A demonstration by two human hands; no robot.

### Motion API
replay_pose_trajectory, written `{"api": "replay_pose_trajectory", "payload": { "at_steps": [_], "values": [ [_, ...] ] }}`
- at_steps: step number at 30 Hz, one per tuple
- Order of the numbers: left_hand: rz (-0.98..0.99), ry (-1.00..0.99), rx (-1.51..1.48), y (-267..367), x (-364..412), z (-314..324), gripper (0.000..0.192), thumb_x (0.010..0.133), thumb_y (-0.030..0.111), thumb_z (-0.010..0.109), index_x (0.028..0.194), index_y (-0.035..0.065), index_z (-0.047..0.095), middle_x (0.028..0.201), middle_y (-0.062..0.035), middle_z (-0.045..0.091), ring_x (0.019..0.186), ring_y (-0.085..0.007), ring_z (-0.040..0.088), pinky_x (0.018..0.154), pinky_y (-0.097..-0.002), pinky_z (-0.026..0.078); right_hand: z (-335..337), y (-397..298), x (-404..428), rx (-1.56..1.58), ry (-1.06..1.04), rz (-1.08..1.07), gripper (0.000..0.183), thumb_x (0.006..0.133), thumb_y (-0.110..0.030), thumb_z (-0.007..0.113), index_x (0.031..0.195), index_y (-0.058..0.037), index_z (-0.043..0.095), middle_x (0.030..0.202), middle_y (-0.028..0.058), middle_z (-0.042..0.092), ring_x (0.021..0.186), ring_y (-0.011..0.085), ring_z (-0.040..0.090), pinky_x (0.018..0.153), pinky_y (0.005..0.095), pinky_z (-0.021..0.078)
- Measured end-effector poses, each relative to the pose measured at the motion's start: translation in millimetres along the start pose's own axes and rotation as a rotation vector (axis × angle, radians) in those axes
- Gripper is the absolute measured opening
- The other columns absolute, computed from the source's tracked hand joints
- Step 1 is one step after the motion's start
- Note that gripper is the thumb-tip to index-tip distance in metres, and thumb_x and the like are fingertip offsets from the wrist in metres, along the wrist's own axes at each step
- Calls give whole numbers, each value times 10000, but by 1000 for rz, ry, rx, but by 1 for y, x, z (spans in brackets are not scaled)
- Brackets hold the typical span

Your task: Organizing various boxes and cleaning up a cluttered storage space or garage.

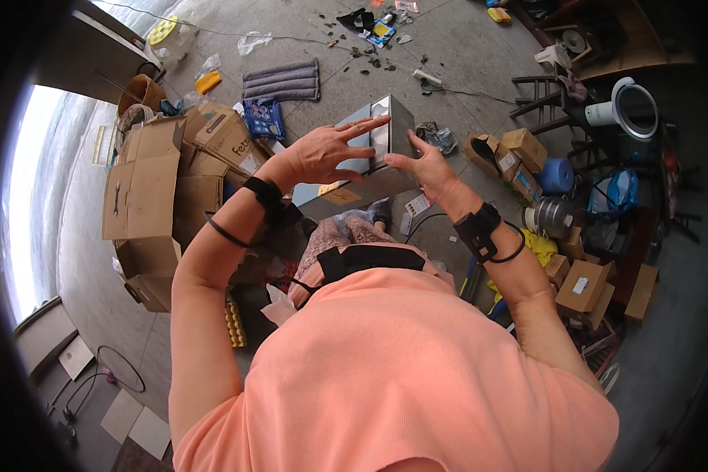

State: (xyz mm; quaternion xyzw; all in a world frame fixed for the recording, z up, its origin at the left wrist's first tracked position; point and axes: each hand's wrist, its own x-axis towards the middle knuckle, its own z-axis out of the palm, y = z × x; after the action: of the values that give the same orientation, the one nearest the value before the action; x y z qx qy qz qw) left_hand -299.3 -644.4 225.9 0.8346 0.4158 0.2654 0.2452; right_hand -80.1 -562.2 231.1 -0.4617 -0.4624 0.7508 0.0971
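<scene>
A long box-shaped metal case (402, 131) with a light blue face and grey sides stands slanted in front of me, above my knees. My left hand (345, 150) lies with spread fingers across the blue face, its fingertips on a shiny silvery strip (380, 133) by the edge. At the case's right side is my right hand (419, 162), thumb at the near edge and fingers along the grey side; how firmly it holds is hard to tell. A yellowish label (339, 195) is on the lower side of the case. Both wrists wear black straps.
Cardboard boxes (147, 194) are piled at the left, beside a blue packet (264, 118). A grey striped mat (281, 80) lies ahead, with a power strip (428, 78) and cable farther right. Small boxes (585, 285), a metal pot (548, 217) and a blue stool (556, 176) stand at the right.
</scene>
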Motion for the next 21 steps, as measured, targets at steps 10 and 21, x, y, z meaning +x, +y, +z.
{"api": "replay_pose_trajectory", "payload": {
  "at_steps": [10, 21],
  "values": [
    [-238, 172, -20, -37, -30, -32, 446, 789, 68, 493, 1222, 107, 392, 1279, -201, 390, 973, -386, 527, 811, -394, 451, -38, 19, 9, -184, 66, 64, 1024, 576, -195, 756, 1333, 94, 129, 1259, 228, 386, 1034, 226, 496, 907, 297, 366],
    [-731, 733, 569, -107, -27, -26, 738, 759, 233, 628, 1359, 175, 203, 1380, -169, 248, 1264, -354, 247, 970, -489, 263, -55, 14, -17, -11, -160, -2, 999, 590, -203, 714, 1368, 16, 128, 1331, 195, 285, 1173, 239, 371, 955, 306, 329]
  ]
}}
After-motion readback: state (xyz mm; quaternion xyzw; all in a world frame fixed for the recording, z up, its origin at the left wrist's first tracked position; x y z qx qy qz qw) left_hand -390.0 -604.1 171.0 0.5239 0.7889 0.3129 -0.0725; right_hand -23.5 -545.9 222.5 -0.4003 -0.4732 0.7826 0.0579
